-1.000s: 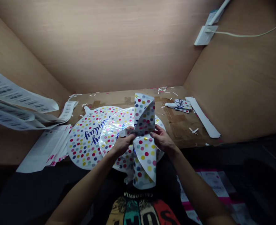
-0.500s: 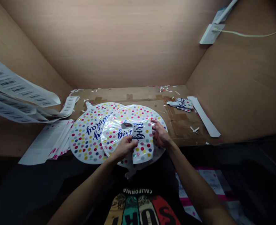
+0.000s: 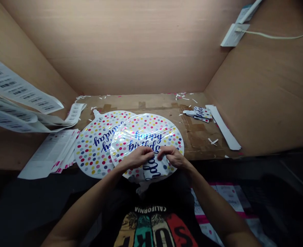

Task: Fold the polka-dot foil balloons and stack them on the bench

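Right hand is now sitting closer to the left hand than 0.5 s earlier, its fingers curling from half open to nearly closed. Left thumb and fingers are pinching the folded balloon at its upper part; right fingertips are meeting it, though whether they are gripping cannot be told. It is showing over the near half of the upper flat balloon, which is overlapping 1 other flat balloon.

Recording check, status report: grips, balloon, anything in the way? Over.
Left grip and right grip on folded balloon. Folded balloon partly hidden. Flat balloon beneath it, not blocking.
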`<state>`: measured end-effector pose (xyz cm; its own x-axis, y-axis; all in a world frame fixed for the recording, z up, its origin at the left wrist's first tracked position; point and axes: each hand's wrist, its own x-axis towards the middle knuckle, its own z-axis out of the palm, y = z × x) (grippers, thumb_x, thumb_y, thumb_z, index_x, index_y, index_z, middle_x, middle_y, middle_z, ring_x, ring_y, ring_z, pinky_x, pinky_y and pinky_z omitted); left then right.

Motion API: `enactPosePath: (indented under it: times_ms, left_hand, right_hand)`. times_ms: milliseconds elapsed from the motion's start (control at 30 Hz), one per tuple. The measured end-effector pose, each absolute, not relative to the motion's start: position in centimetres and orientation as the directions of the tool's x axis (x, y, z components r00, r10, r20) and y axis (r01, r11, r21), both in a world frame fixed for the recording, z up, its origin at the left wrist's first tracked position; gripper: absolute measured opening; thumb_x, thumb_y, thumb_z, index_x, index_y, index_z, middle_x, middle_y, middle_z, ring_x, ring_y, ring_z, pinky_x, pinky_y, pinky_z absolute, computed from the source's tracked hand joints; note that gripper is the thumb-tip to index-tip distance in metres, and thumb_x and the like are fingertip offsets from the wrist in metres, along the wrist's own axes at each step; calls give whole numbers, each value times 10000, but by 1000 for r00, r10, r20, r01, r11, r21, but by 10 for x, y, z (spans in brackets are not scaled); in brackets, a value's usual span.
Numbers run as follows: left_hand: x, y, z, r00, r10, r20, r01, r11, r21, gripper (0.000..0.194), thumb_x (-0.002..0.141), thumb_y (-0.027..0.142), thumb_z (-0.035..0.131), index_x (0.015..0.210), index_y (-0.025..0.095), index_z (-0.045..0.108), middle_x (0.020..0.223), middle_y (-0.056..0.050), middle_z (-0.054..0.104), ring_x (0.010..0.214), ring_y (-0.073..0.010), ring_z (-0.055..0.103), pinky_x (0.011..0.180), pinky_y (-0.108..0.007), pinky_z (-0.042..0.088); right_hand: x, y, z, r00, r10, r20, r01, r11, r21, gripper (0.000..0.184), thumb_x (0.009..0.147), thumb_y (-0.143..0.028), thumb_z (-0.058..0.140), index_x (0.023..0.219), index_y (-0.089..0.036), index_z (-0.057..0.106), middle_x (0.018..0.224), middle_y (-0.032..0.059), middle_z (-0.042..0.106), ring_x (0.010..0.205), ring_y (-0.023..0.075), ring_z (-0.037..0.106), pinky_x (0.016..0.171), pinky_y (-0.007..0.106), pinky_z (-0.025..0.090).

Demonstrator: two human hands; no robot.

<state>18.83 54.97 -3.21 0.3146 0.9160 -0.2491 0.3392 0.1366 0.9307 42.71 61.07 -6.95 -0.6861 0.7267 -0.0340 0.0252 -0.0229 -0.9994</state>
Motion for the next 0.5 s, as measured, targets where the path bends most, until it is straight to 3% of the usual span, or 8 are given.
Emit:
enactPosePath:
  times_ms: [67,133,233,333,433,500]
  left_hand:
    - [193,555,-29,293,948,-123,503,-43,863,343,977,424,538,766,175,642,635,19,516,591,-118,426,571,-251,316]
    - [197,559,-31,209,978,5,565,-125,816,314,990,404,536,803,184,659,680,10,583,631,-129,488,626,-257,362]
    - [203,564,-43,-3,998,69,514,-58,856,317,998,459,539,888,191,666,766,-8,655,701,-156,571,670,-264,420]
    - [215,567,-61,-186,980,68,463,27,886,371,1029,486,464,840,196,596,752,-12,638,694,-169,572,651,-274,426]
    - [223,568,-70,-303,944,132,483,33,875,344,1042,473,455,854,207,564,705,6,604,644,-164,553,623,-275,406]
    - [219,566,-67,-286,946,152,502,13,865,313,1049,473,463,932,213,592,660,28,574,587,-155,534,601,-273,399]
  right_hand:
    - [425,615,-67,-662,745,-88,31,-91,-995,238,905,-374,590,975,-200,737,846,23,642,750,157,564,708,278,472]
    - [421,619,-66,-616,781,-101,50,-89,-995,311,944,-479,586,1010,-191,683,819,10,608,696,144,515,660,266,447]
    - [411,616,-67,-410,912,18,160,91,-983,310,970,-491,582,902,-190,608,769,2,575,688,151,487,638,267,407]
    - [396,607,-74,-182,964,195,271,240,-932,265,1028,-435,488,911,-211,566,782,15,608,708,174,534,659,286,406]
    - [391,622,-73,-225,921,317,379,383,-842,238,1038,-400,474,918,-220,574,757,21,626,682,182,563,662,295,395]
    - [407,661,-61,-172,921,350,500,388,-774,279,1046,-416,455,913,-211,590,757,28,637,684,179,564,668,290,397]
